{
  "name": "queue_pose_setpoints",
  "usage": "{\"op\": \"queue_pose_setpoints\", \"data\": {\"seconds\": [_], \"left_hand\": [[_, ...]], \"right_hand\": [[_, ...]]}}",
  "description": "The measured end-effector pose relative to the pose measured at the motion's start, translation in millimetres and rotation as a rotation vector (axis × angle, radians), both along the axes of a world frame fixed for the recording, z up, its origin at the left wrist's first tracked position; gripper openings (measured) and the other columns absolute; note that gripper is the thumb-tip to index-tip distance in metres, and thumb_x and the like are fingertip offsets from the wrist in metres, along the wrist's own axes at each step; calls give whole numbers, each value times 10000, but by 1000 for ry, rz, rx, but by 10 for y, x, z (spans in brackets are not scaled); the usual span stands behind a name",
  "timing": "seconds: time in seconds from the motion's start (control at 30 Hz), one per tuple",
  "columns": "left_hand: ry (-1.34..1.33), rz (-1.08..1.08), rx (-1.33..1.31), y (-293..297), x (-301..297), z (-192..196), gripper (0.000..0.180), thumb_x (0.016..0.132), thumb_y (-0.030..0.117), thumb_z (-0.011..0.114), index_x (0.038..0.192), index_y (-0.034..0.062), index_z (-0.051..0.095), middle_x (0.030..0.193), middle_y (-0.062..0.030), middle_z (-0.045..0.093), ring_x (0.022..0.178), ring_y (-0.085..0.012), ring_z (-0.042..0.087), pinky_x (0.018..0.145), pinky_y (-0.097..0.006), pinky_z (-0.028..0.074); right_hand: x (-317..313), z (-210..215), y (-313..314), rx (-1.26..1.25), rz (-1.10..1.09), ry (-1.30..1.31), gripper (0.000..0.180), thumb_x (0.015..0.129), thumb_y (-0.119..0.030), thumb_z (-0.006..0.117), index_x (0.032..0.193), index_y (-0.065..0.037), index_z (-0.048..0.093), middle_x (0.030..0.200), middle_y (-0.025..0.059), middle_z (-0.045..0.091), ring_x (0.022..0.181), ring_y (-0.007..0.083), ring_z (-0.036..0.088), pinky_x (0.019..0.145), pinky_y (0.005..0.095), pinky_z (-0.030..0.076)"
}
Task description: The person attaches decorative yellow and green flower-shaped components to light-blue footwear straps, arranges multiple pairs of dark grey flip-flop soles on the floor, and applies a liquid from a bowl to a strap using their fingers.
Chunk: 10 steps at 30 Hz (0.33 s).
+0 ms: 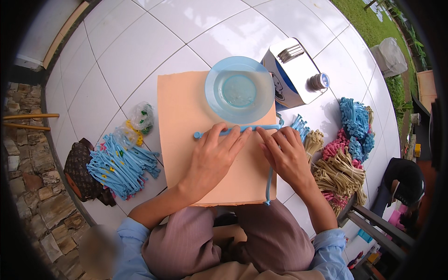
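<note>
Pressing a blue strip (238, 130) flat against the board (186, 116) at frame centre, both hands (212, 156) (284, 154) pinch it steady.

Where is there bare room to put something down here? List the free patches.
Bare white floor tiles behind the peach board and the clear blue bowl. The board's left strip, left of the left hand, is bare. Crowded: blue strip pile on the left, and coloured bundles on the right beyond the right hand.
</note>
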<state>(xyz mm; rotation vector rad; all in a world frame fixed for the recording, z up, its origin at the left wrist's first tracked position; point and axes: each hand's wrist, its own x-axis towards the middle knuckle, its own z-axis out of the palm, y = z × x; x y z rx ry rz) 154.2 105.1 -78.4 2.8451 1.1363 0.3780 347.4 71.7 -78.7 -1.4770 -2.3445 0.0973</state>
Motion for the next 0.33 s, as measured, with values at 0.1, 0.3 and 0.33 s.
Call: {"op": "queue_pose_setpoints", "data": {"seconds": [0.1, 0.3, 0.33], "left_hand": [[5, 5, -2, -1, -12, -8, 504, 701, 60, 529, 1199, 137, 525, 1038, -10, 503, 949, -185, 468, 684, -276, 468], [8, 1, 29, -2, -38, -22, 528, 700, 49, 529, 1213, 172, 518, 1054, -15, 499, 958, -200, 464, 695, -271, 481], [0, -1, 30, 0, -44, -17, 535, 700, 44, 528, 1218, 175, 515, 1064, -16, 496, 963, -206, 462, 701, -269, 483]], "right_hand": [[8, 65, 18, -36, 9, 44, 375, 757, -22, 589, 1121, -9, 497, 787, 79, 496, 778, 236, 495, 705, 342, 428], [242, -177, 7, -111, -229, 413, 386, 743, 122, 472, 1109, 7, 423, 1019, 157, 528, 883, 309, 507, 732, 368, 431], [271, -235, 7, -179, -248, 443, 409, 751, 111, 480, 1138, 2, 402, 1054, 155, 526, 901, 310, 508, 740, 367, 435]]}}
